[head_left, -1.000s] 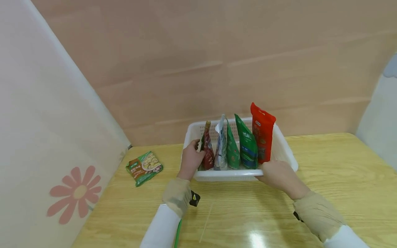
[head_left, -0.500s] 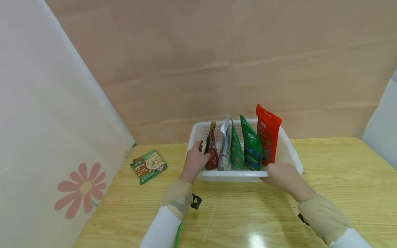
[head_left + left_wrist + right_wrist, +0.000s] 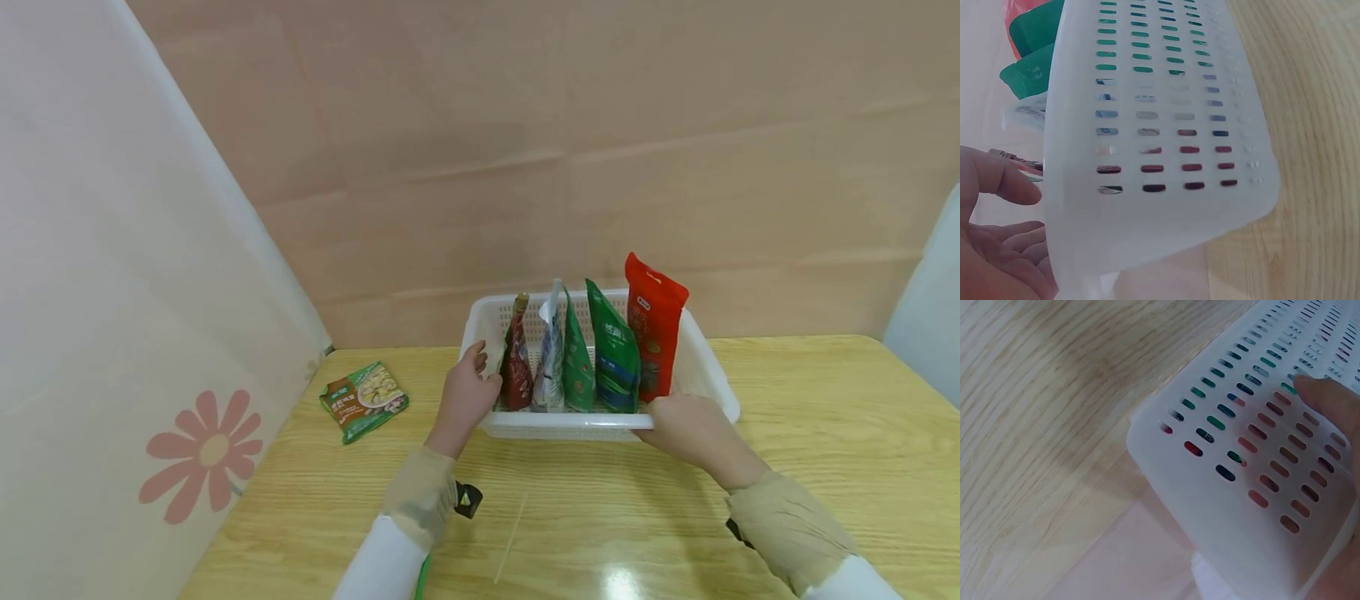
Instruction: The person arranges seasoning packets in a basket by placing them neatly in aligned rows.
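Note:
A white perforated plastic basket (image 3: pixel 577 422) stands on the table with several packets upright in a row. From left come a dark red pouch with a gold-coloured top (image 3: pixel 519 371), a white-and-blue pouch (image 3: pixel 552 367), a slim green packet (image 3: pixel 578 371), a bigger green bag (image 3: pixel 618 358) and a tall red bag (image 3: pixel 656 333). A dark edge left of the red pouch is mostly hidden. My left hand (image 3: pixel 467 390) is at the basket's front left corner, fingers loose and holding nothing. My right hand (image 3: pixel 688 425) grips the front rim at the right, its thumb (image 3: pixel 1322 397) against the outer wall.
A flat green-and-brown food packet (image 3: pixel 364 402) lies on the wooden table (image 3: pixel 585 517), left of the basket. A pinkish-brown backdrop (image 3: pixel 570 167) rises behind the table. A pale sheet with a printed flower (image 3: pixel 213 450) hangs at the left.
The head view has shifted, so the basket and loose packet appear farther right. My left hand has drawn slightly left, away from the dark red pouch. My right hand keeps its grip on the rim.

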The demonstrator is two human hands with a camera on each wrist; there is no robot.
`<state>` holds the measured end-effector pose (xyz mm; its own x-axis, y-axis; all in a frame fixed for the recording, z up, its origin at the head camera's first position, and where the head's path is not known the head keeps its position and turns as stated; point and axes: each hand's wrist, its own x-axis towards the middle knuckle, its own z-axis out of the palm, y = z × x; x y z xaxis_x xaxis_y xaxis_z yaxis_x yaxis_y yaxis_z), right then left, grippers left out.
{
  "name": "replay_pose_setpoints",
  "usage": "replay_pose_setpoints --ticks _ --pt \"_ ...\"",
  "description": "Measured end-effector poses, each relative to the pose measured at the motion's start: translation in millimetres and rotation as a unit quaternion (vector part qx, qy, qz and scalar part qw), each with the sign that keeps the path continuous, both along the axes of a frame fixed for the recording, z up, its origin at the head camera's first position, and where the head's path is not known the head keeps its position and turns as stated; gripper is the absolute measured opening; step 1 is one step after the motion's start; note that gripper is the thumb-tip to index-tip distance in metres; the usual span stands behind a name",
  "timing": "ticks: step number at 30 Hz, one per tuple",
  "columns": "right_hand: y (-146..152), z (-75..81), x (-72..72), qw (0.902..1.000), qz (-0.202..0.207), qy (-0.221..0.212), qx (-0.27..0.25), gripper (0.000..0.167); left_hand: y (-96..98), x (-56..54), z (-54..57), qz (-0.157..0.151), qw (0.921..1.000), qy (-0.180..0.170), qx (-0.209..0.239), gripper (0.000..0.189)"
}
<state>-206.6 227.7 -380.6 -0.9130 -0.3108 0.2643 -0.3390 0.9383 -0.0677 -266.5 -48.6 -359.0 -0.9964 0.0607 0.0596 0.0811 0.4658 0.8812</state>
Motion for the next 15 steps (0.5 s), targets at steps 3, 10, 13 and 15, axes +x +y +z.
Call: replay_pose_setpoints --ticks 3,10,13,15 --pt "1.2 -0.4 0.3 1.0000 -0.002 -0.002 -0.001 0.031 -3.6 3.1 -0.1 0.009 0.9996 0.025 0.010 0.058" --pt "1.8 -0.6 0.4 1.0000 0.001 0.004 -0.001 0.031 -19.8 0.7 -5.8 0.074 0.9902 0.111 0.043 0.042" --pt "1.5 -0.2 0.1 1.0000 0.000 0.003 -0.002 0.032 -30.9 -3.0 -10.6 0.112 0.9841 0.132 0.040 0.037" --pt "1.5 -0.5 -0.2 1.0000 0.000 0.003 -0.003 0.032 -39.4 -5.8 -14.3 0.132 0.9822 0.130 0.033 0.035"
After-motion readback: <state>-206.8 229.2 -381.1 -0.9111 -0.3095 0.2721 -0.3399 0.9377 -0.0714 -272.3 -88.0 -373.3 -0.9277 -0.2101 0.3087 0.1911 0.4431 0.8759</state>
